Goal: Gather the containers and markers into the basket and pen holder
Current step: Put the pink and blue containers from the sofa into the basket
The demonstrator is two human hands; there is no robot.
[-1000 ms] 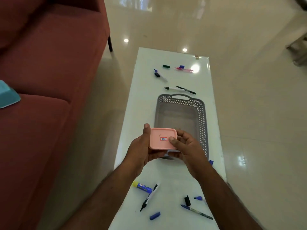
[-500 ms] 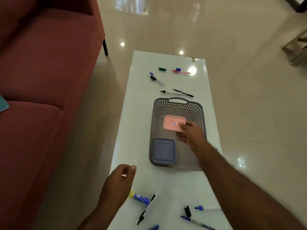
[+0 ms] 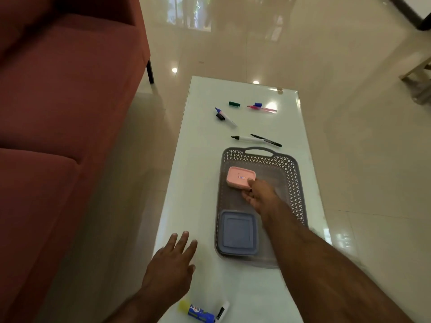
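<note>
Fingers [image 3: 250, 183] of the right hand [image 3: 258, 194] pinch a small pink lidded container [image 3: 240, 179]; left hand [image 3: 170, 269] spread.

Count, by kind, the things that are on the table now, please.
Basket: 1
Containers: 2, the pink container and the blue container
Markers and pens: 6, one only partly in view
Loose caps: 3
Total: 12

red sofa [image 3: 58, 101] left | white table [image 3: 198, 183] | glossy tiled floor [image 3: 349, 113]
</note>
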